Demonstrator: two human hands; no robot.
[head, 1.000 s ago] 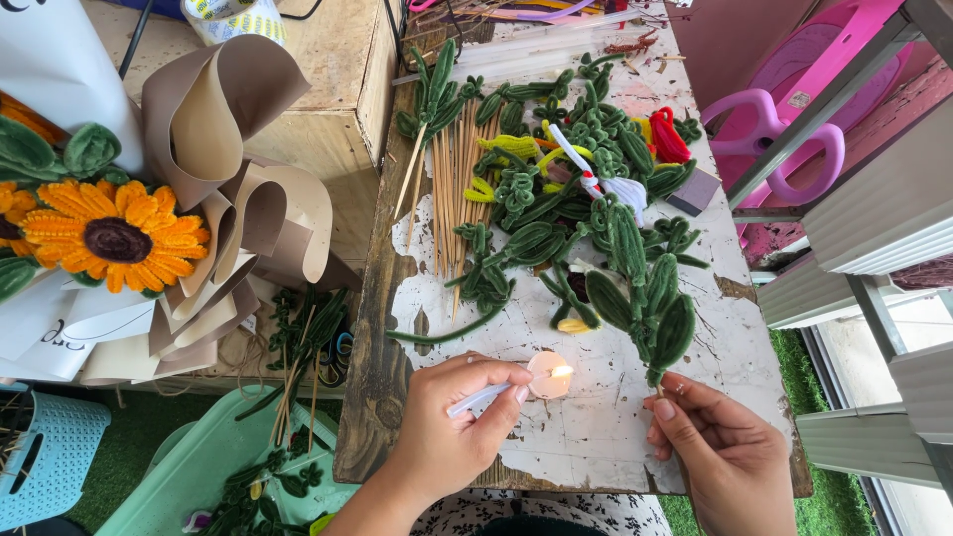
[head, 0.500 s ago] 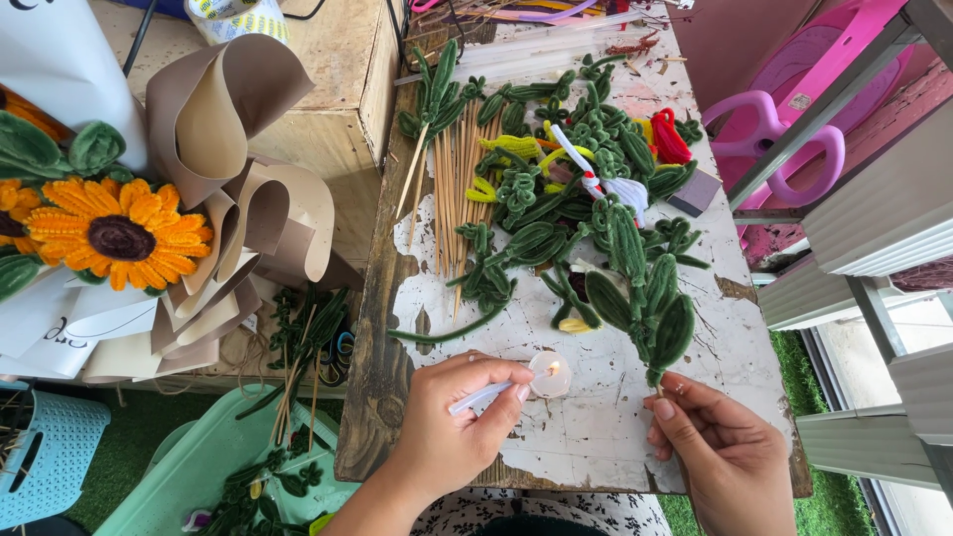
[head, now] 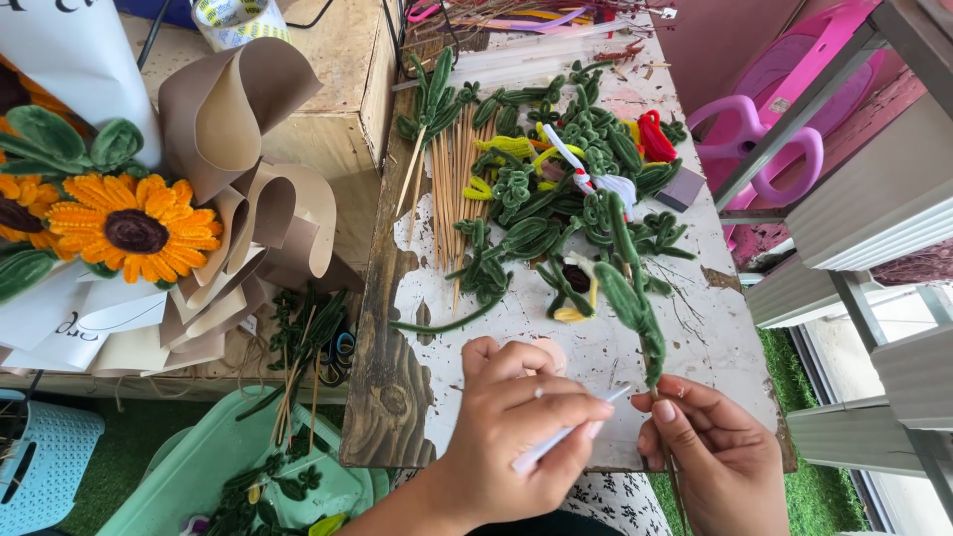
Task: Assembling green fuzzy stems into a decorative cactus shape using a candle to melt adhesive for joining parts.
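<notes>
Green pipe-cleaner leaf stem (head: 627, 298) at lower centre-right, rising from right hand (head: 717, 459), whose fingers are closed round its lower end | left hand (head: 516, 437) lower centre, fingers pinched on thin white stick (head: 568, 437), tip near the stem | worn white board (head: 596, 347) beneath | paper-wrapped sunflower bouquet (head: 134, 228) at left | wooden skewers (head: 452, 179) upper centre

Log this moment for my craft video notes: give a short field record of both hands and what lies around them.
left hand: grips a thin white stick, tip toward the stem
right hand: pinches a green leafy stem near its base
surface: chipped white board
on board: wooden skewers, green leaf pieces
to the left: sunflower bouquet in tan paper
</notes>
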